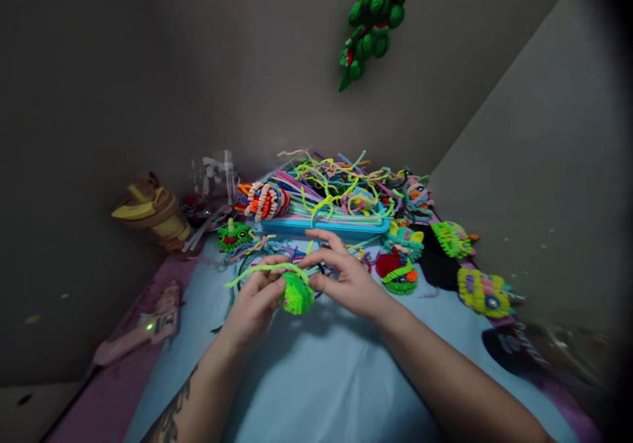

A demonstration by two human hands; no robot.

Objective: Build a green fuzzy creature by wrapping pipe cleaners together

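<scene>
A bright green bundle of coiled pipe cleaners (297,295), rounded in shape, is held up over the blue cloth. My left hand (260,295) pinches its left side between thumb and fingers. Across its top runs a loose yellow-green pipe cleaner (267,268), its free end sticking out to the left past my left fingers. At the bundle's upper right, my right hand (343,278) has thumb and index finger closed around the pipe cleaner's other end, while the remaining visible finger is lifted. The exact contact of the right fingertips is hard to make out.
Behind my hands, a blue tray (326,227) overflows with colourful pipe cleaners. Finished figures stand around it, including a red-green bird (398,271) and a green one-horned figure (234,235). A pink glue gun (148,327) with a lit green light lies left; a dark cap (514,351) lies right.
</scene>
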